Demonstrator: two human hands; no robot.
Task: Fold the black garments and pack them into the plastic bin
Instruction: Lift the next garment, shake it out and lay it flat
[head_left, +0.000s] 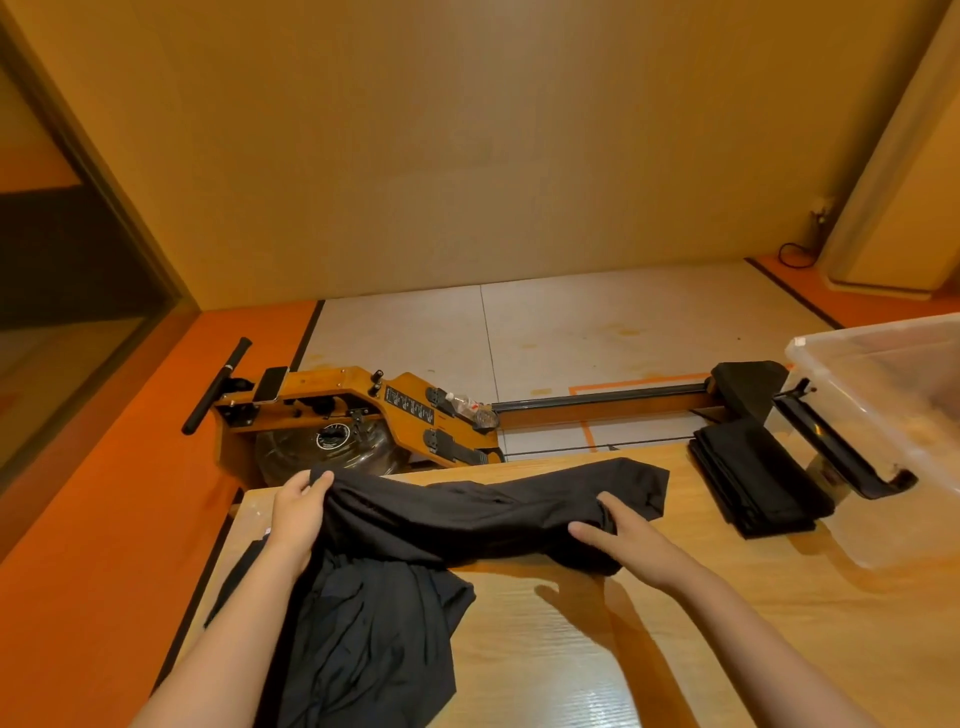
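A loose black garment (467, 512) lies stretched across the wooden table (623, 649), bunched between my two hands. My left hand (297, 514) grips its left end near the table's far left corner. My right hand (621, 540) pinches the cloth further right. More black cloth (363, 639) hangs crumpled below, toward the table's near left edge. A folded stack of black garments (758, 480) rests at the far right of the table. The clear plastic bin (883, 431) stands at the right edge, just beyond that stack.
A wooden rowing machine (363, 415) with a black handle bar and a long rail stands on the floor behind the table. A plastic bottle (470, 408) lies on it. The bin's black latch handle (841, 452) sticks out toward the folded stack.
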